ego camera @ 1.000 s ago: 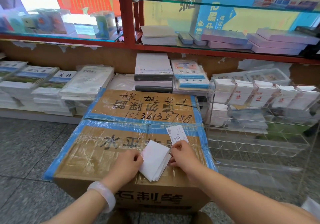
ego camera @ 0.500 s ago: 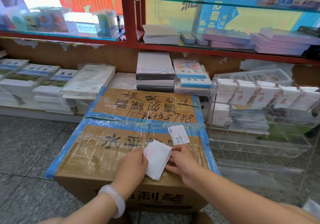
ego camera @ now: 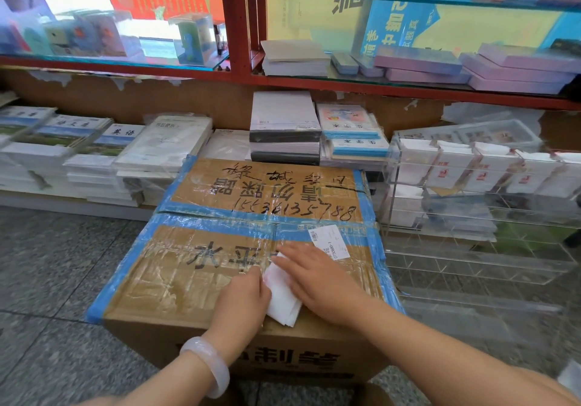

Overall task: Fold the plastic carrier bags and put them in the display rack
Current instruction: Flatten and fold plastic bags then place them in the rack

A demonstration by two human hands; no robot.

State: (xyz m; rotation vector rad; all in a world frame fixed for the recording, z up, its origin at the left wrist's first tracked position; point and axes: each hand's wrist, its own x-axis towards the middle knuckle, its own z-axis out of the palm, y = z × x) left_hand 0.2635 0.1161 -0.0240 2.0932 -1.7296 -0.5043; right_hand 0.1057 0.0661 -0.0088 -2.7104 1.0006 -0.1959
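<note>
Nearest me, at 6 o'clock, both forearms reach in from the bottom edge; a pale bangle (ego camera: 210,364) rings the left wrist. Left hand (ego camera: 243,300) sits on the top of the cardboard box (ego camera: 176,279), knuckles up, fingers curled down at the left edge of the folded white carrier bag (ego camera: 283,298); I cannot tell whether it pinches the bag or only presses it. Right hand (ego camera: 317,279) lies flat across the bag, fingers straight and spread toward 11 o'clock, palm pressing down. The bag is a small folded packet on the box lid, mostly hidden under the two hands, its near corner poking out toward 6 o'clock close to the lid's near edge. Box lid is taped in blue and clear film, with a white label (ego camera: 330,242) just beyond the right fingertips at 1 o'clock. A second taped box (ego camera: 267,185) with handwritten marks butts against it at 12 o'clock. At 3 o'clock stands the clear acrylic display rack (ego camera: 471,248); its upper compartments hold white folded packets (ego camera: 446,169), lower ones see-through. Farther off, 10 to 12 o'clock, stacks of books (ego camera: 94,160) line a low ledge under red-framed glass shelves (ego camera: 235,28).
</note>
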